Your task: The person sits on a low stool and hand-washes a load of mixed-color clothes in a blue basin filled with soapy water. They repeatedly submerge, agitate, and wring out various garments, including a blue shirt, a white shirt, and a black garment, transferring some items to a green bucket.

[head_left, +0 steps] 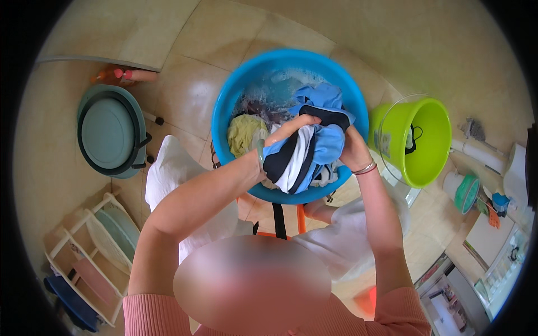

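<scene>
1. Now the blue, white and black fabric garment (300,154) is bunched above the near half of the round blue plastic tub (224,103), with white soapy suds (302,75) toward the tub's far side.
2. My left hand (288,129) curls partly closed over the cloth, fingers against a black band; my right hand (356,150) bends round the garment's right side, holding it, fingertips hidden.
3. I expect it soft, limp, hard to damage, yet heavy and slippery if soaked.
4. Thick folds above the tub's middle seem my surest hold.
</scene>
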`<state>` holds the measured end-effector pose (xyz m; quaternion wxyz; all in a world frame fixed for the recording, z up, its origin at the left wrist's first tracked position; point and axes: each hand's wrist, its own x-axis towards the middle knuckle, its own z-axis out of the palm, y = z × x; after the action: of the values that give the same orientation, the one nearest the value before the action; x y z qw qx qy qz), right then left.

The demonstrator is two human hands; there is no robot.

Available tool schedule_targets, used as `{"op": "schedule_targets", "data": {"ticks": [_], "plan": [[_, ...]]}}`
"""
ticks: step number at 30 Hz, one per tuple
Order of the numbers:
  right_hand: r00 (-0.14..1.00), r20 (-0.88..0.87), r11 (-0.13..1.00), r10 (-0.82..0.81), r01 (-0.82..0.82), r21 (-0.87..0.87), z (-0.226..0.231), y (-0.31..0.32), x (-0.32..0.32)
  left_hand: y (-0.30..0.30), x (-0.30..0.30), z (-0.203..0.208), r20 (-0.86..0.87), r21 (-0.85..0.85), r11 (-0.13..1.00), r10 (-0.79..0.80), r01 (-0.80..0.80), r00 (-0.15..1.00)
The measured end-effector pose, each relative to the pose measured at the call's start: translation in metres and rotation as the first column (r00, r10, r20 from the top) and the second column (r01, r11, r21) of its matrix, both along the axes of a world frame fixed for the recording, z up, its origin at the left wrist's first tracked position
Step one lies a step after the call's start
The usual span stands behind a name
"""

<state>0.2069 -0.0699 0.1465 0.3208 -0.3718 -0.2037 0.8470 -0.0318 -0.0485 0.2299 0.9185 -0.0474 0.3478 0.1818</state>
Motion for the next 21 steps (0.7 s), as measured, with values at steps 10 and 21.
{"op": "schedule_targets", "data": {"ticks": [10,21], "plan": [[0.984,-0.113,0.978,-0.137,0.152,0.141,-0.036,-0.009,-0.014,-0.046,0.018,-0.019,0.139,0.555,0.775,0.274,-0.304,0.952],[0.868,0.425,0.913,-0.256,0.073,0.402,-0.011,0.045,-0.015,-0.036,0.027,-0.031,-0.26,0.23,0.973,0.03,0.032,0.965]]}}
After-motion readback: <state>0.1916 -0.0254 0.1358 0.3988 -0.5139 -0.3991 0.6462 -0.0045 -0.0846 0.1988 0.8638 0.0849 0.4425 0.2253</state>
